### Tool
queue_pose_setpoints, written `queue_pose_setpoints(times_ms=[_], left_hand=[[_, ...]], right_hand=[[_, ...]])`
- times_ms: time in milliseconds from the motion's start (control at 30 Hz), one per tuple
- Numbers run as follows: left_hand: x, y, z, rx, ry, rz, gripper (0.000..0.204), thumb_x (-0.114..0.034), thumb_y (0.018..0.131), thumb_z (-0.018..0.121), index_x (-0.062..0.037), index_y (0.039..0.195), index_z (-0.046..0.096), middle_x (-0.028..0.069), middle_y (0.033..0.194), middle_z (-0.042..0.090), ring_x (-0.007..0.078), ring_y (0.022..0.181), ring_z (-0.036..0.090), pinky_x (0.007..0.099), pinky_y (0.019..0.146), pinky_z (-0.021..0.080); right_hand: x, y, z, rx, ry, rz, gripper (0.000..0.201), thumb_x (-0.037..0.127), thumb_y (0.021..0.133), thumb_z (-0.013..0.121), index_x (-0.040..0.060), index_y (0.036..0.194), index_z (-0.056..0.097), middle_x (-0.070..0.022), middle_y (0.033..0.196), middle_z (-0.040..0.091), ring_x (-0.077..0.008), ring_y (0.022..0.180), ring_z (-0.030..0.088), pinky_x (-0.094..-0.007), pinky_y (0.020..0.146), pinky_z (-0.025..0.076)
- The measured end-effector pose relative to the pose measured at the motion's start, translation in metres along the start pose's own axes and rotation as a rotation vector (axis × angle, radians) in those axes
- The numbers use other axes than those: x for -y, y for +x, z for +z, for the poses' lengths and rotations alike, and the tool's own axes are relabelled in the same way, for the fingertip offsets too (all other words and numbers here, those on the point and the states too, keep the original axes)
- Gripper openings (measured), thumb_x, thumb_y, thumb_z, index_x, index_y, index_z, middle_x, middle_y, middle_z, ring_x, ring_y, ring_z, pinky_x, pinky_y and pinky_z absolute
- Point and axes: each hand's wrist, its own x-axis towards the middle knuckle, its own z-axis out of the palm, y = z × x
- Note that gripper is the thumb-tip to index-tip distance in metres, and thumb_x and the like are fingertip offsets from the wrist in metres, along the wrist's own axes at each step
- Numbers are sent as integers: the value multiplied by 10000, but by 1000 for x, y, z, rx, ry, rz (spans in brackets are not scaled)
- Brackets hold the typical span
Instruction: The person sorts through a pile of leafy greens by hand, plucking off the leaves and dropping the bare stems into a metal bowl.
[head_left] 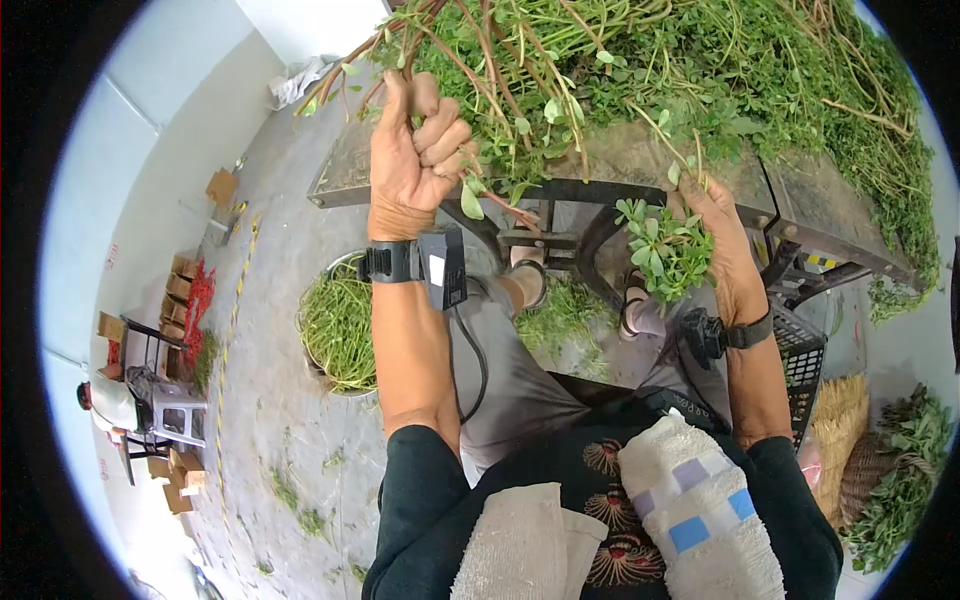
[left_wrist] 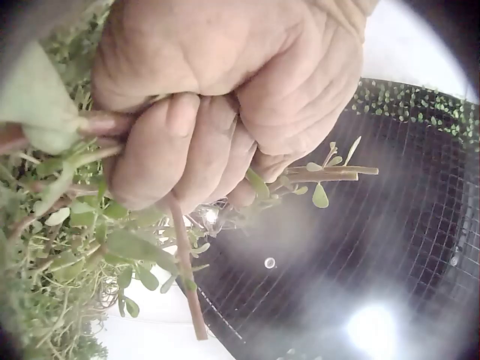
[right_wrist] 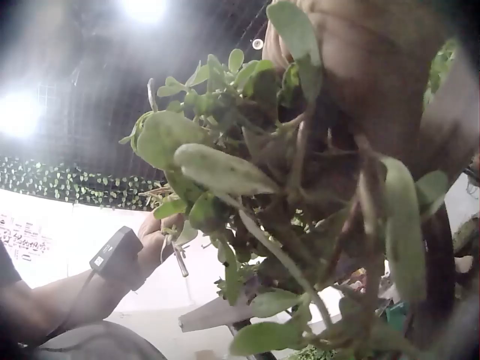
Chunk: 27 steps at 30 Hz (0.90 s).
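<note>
My left hand [head_left: 415,150] is raised at the table's near edge, fingers curled round several long reddish purslane stems [head_left: 490,65]. In the left wrist view, cut stem ends [left_wrist: 330,174] poke out past the fist, and one loose stem [left_wrist: 186,270] hangs below the fingers. Farther right, my right hand [head_left: 728,232] grips a small bunch of leafy purslane tips [head_left: 662,255], its leaves hanging over my lap. Those leaves [right_wrist: 225,169] cover part of the right fingers in the right wrist view. A large purslane heap [head_left: 700,90] lies beyond both hands.
The heap spreads over a worn table [head_left: 345,178] with dark metal legs. A basin of green stems [head_left: 345,330] stands on the floor at left, and a black plastic crate [head_left: 800,365] at right. Scraps [head_left: 565,325] lie near my feet. Another person [head_left: 115,408] sits far left.
</note>
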Motion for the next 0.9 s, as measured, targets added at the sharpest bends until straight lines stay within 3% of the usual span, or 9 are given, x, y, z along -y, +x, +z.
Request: queue_pose_setpoints(times_ms=[367, 633, 700, 900], left_hand=[[1, 2, -1, 17, -9, -21, 436, -452, 971, 291, -87, 778, 430, -54, 507, 184, 61, 412, 168, 213, 365, 202], [3, 2, 5, 20, -66, -21, 457, -481, 960, 297, -89, 777, 448, -59, 507, 188, 59, 418, 161, 213, 368, 209], [3, 2, 8, 67, -120, -5, 400, -435, 976, 303, -100, 771, 380, -51, 497, 187, 65, 393, 177, 234, 392, 238], [5, 2, 16, 105, -152, -26, 400, -435, 978, 297, -103, 768, 375, -52, 497, 184, 64, 388, 176, 238, 399, 242]], right_hand=[[-15, 3, 3, 18, 58, 16, 302, 283, 878, 605, -11, 946, 610, 0, 617, 519, -62, 491, 469, -208, 428, 377], [-26, 3, 9, -20, 209, 34, 264, 305, 860, 625, 48, 919, 617, 20, 721, 550, -64, 557, 530, -203, 486, 452], [-27, 4, 13, -21, 205, 47, 256, 284, 856, 632, 39, 927, 618, 11, 732, 563, -68, 576, 547, -207, 498, 468], [-21, 10, 34, -16, 281, 118, 274, 159, 819, 635, 21, 1047, 569, -29, 794, 608, -111, 637, 611, -234, 555, 522]])
